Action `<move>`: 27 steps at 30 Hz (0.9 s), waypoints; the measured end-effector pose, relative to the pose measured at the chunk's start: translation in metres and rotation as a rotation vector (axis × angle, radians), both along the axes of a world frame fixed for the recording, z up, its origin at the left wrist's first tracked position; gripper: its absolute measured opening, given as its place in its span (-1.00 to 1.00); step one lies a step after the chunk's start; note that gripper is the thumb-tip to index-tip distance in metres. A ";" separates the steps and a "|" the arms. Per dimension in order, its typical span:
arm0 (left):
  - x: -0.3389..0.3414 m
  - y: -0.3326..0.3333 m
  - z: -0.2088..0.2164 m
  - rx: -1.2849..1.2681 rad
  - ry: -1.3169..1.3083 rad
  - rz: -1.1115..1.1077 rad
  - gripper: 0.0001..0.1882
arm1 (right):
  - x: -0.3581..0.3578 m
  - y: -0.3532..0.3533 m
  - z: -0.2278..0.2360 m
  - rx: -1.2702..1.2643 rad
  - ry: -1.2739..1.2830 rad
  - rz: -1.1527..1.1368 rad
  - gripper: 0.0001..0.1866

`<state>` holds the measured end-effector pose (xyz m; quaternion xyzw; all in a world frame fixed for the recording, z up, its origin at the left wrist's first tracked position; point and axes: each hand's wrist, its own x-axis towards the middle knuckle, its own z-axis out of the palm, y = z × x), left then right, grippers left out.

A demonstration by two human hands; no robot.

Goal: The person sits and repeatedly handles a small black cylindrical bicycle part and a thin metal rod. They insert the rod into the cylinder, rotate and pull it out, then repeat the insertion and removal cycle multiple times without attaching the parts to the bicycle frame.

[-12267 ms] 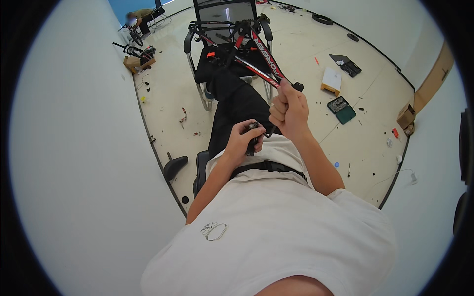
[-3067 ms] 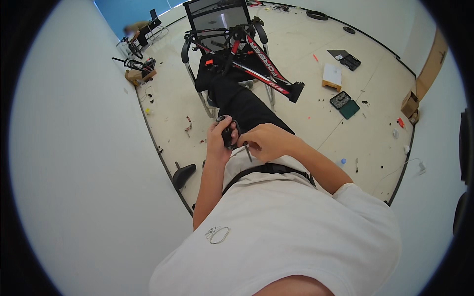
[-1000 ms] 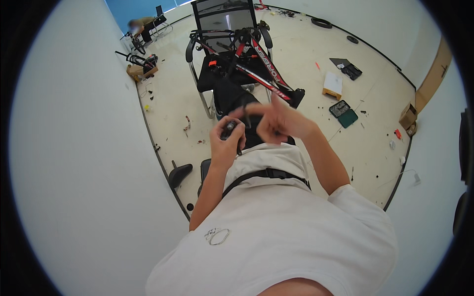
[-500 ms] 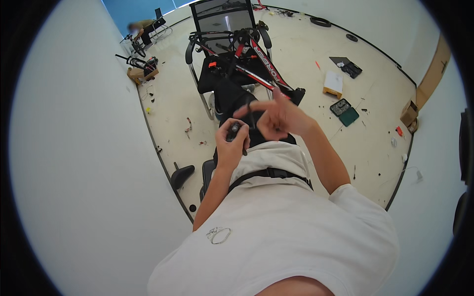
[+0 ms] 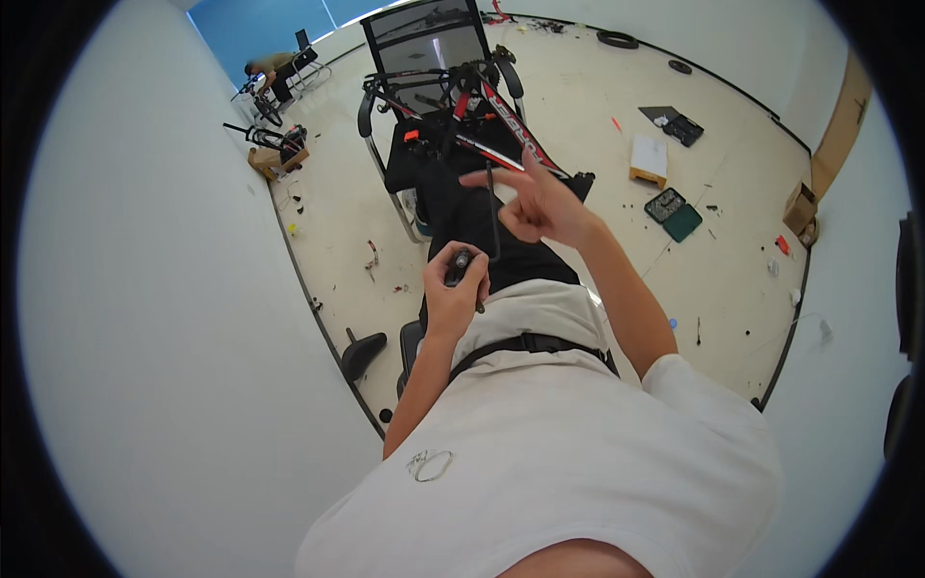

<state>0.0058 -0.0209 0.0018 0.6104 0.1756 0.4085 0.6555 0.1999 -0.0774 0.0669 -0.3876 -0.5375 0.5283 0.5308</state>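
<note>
My left hand [image 5: 451, 301] is closed around a small black part [image 5: 460, 267] with a round end facing up; its exact kind is mostly hidden by my fingers. From that part rises a black L-shaped hex key [image 5: 496, 226], its short arm bent toward the part and its long arm pointing away from me. My right hand [image 5: 544, 207] has its thumb up and index finger stretched out across the key's far end, seemingly touching it. The other fingers of this hand are loosely curled. Both hands are over my lap.
Ahead, a black office chair [image 5: 424, 43] carries a red, black and white bicycle frame [image 5: 515, 130]. On the floor lie a saddle [image 5: 362, 354], an open green case [image 5: 682, 222], a black tool case [image 5: 683, 129] and a white box [image 5: 649, 159]. A person [image 5: 275, 69] bends over at the far left.
My right index finger has moved away from me, to the key's far end. The hex key shows more clearly now. My left hand keeps its hold on the black part.
</note>
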 end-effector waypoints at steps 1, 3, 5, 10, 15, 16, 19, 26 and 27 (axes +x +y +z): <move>0.001 -0.002 0.001 -0.006 0.001 -0.002 -0.90 | -0.007 -0.008 0.013 0.030 -0.052 -0.006 0.06; 0.001 -0.004 0.001 -0.038 0.006 0.020 -0.90 | -0.021 -0.028 0.025 0.023 -0.111 0.124 -0.05; -0.002 0.003 -0.002 -0.005 -0.033 0.043 -0.91 | -0.033 -0.043 0.016 0.008 -0.240 0.194 -0.14; -0.008 0.010 0.010 -0.043 -0.107 0.092 -0.92 | -0.044 -0.040 -0.020 -0.194 -0.653 0.348 -0.29; -0.012 0.013 0.014 -0.028 -0.129 0.051 -0.92 | -0.018 -0.011 -0.044 -0.323 -0.567 0.060 -0.22; -0.011 0.010 0.013 -0.008 -0.108 0.039 -0.92 | -0.008 -0.007 -0.042 -0.322 -0.429 0.044 -0.16; -0.006 -0.001 0.010 0.044 -0.054 -0.005 -0.92 | 0.007 0.002 -0.012 -0.155 -0.192 -0.005 -0.02; -0.004 0.003 0.002 -0.030 -0.042 0.077 -0.91 | -0.034 -0.045 0.030 -0.050 -0.272 0.212 -0.19; -0.003 0.008 0.001 -0.019 -0.045 0.102 -0.92 | -0.035 -0.046 0.018 -0.005 -0.422 0.285 -0.27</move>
